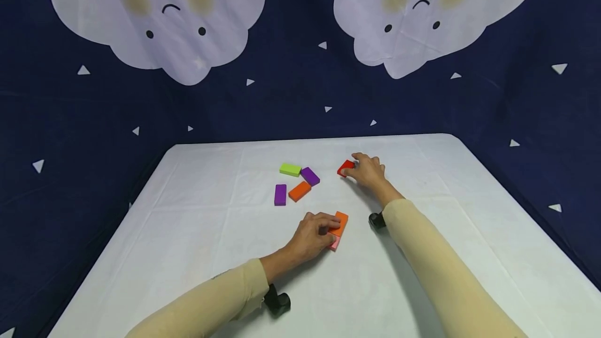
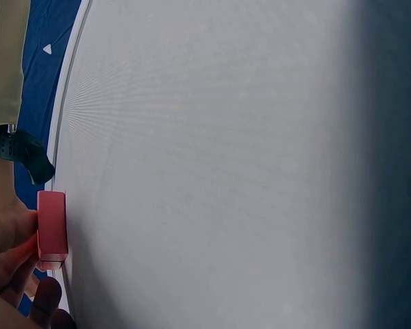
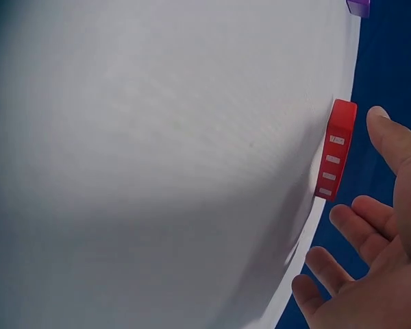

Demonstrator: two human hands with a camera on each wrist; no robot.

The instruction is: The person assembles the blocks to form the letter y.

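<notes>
My left hand (image 1: pixel 311 236) is at a pink block (image 1: pixel 334 244) and an orange block (image 1: pixel 341 223) that lie end to end on the white table. Its thumb is on the pink block, and the curled fingers reach over the orange one's left edge. From the left wrist, the pink block (image 2: pixel 53 226) shows with fingertips against its side. Farther back, my right hand (image 1: pixel 370 172) reaches around a red block (image 1: pixel 346 167), thumb in front and fingers behind. A gap separates the spread fingers from the red block (image 3: pixel 336 149) in the right wrist view.
Left of the red block lie a lime green block (image 1: pixel 290 169), a purple block (image 1: pixel 310 176), another purple block (image 1: pixel 280 195) and a second orange block (image 1: pixel 299 191). A dark blue cloth (image 1: pixel 291 103) with clouds and small triangles hangs behind the table (image 1: pixel 197 223).
</notes>
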